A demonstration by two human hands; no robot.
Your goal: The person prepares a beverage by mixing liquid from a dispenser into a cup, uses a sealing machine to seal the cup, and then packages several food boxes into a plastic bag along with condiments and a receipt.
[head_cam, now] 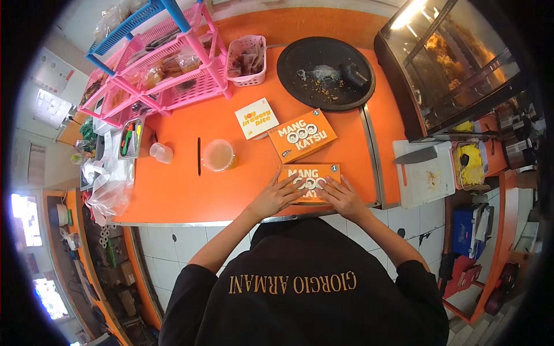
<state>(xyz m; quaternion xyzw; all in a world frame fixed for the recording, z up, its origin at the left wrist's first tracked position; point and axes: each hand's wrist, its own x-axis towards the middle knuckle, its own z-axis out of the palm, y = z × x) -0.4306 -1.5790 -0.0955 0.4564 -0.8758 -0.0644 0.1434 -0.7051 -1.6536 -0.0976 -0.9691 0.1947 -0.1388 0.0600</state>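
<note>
An orange cardboard food box (312, 171) with printed writing lies closed near the counter's front edge. My left hand (280, 194) lies across its left part, palm down and fingers spread. From the other side, my right hand (343, 199) rests on its right part, fingers also apart. Between them the fingertips nearly meet over the printed faces. Just behind is a second orange box (303, 135) of the same kind, turned at an angle. A smaller white box (257, 119) with writing touches or nearly touches that one's left corner.
Left of the boxes are a lidded plastic tub (219, 155), a dark stick (199, 156) and small plastic cups (161, 153). Behind stand a pink rack (194, 93) and a round black tray (298, 93). To the right, a knife (416, 155) lies on a white cutting board (422, 186) below a lit food warmer (415, 101).
</note>
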